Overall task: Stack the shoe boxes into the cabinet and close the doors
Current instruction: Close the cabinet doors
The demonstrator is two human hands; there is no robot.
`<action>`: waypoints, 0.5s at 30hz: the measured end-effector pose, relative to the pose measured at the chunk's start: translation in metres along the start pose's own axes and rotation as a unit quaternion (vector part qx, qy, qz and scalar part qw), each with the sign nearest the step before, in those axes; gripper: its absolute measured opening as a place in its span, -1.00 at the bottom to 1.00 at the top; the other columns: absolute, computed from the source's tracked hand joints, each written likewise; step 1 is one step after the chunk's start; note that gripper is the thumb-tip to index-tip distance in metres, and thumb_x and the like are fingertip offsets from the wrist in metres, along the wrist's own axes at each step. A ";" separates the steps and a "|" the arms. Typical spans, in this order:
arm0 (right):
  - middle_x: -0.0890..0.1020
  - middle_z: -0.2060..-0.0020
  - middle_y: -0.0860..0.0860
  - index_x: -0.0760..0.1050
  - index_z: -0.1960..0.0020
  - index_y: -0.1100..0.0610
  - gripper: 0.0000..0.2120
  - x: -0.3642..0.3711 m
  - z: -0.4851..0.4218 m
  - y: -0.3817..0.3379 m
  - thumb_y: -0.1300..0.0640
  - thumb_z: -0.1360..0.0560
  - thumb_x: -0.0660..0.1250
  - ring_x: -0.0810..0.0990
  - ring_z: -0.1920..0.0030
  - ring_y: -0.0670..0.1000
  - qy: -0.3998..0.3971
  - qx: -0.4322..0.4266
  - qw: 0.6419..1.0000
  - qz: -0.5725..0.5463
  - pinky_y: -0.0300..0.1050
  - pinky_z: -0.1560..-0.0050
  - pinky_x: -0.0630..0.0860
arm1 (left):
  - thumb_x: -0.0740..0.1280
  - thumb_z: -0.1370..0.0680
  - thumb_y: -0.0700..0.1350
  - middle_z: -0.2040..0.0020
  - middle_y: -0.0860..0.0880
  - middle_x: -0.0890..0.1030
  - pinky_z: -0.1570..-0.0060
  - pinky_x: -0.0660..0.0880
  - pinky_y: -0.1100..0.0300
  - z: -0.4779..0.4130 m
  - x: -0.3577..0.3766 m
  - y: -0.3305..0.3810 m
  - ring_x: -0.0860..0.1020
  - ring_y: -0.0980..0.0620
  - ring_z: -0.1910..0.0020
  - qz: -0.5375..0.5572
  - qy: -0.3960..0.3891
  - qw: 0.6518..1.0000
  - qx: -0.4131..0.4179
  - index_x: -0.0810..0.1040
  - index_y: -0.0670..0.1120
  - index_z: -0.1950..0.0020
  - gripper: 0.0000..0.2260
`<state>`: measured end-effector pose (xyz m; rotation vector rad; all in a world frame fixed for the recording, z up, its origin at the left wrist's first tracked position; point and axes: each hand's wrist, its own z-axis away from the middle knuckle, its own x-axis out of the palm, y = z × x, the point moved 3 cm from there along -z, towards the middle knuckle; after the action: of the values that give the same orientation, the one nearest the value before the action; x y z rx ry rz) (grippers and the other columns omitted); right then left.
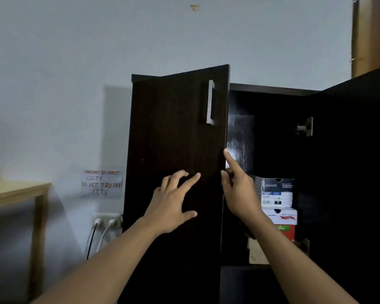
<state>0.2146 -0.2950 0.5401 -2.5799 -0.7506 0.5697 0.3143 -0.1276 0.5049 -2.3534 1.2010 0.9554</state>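
A dark wooden cabinet [272,88] stands against the wall. Its left door [176,137], with a metal handle [210,102], is partly swung in; its right door [360,150] stands wide open. My left hand [173,202] lies flat on the front of the left door, fingers spread. My right hand [237,185] touches that door's free edge, index finger pointing up, holding nothing. Inside, shoe boxes are stacked: a black and white box [276,191] on a white and red box [282,217], with a red box [285,232] and a brown box [257,251] below.
A light wooden table [15,191] stands at the left. On the wall beside the cabinet hang a paper CCTV notice [101,183] and a socket [106,220] with two plugged cables. A door hinge [305,127] shows inside the cabinet.
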 end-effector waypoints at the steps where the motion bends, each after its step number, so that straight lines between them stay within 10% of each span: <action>1: 0.51 0.32 -0.11 0.15 -0.55 -0.21 -0.46 0.001 -0.002 0.004 0.15 -0.67 0.19 0.46 0.41 -0.21 -0.001 0.005 1.000 -0.003 -0.37 0.37 0.41 | 0.45 -0.47 0.19 -0.54 0.12 -0.03 -0.41 0.33 -0.10 -0.003 0.004 -0.002 0.08 -0.03 -0.51 -0.015 -0.002 1.000 -0.002 -0.17 0.32 -0.57 -0.08; 7: 0.46 0.39 0.03 0.12 -0.57 -0.24 -0.44 0.009 -0.022 0.034 0.16 -0.67 0.17 0.39 0.44 -0.11 0.005 0.049 0.999 0.011 -0.30 0.42 0.33 | 0.46 -0.49 0.13 -0.54 0.11 -0.09 -0.40 0.30 -0.27 -0.022 0.024 -0.011 0.04 -0.09 -0.51 -0.046 -0.032 0.998 -0.023 -0.17 0.31 -0.57 -0.09; 10: 0.63 -0.01 0.08 -0.01 -0.59 -0.24 -0.33 0.020 -0.029 0.048 0.19 -0.66 0.21 0.61 0.02 -0.03 -0.033 0.072 0.996 0.031 -0.33 0.23 0.44 | 0.46 -0.48 0.13 -0.54 0.13 -0.14 -0.40 0.26 -0.34 -0.030 0.033 -0.014 0.00 -0.10 -0.52 -0.058 -0.051 0.997 -0.033 -0.15 0.28 -0.58 -0.09; 15: 0.41 -0.46 0.03 -0.10 -0.61 -0.16 -0.18 0.049 -0.020 0.094 0.24 -0.58 0.31 0.37 -0.47 0.02 -0.128 0.103 0.985 0.052 -0.16 -0.41 0.33 | 0.44 -0.48 0.19 -0.55 0.18 -0.32 -0.37 0.31 -0.31 -0.035 0.058 -0.034 -0.09 -0.12 -0.55 -0.062 -0.135 0.987 -0.061 -0.08 0.21 -0.61 -0.12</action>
<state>0.3009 -0.3455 0.4994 -2.3913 -0.6008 0.9735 0.3804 -0.1604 0.4895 -2.2660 0.9042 1.2858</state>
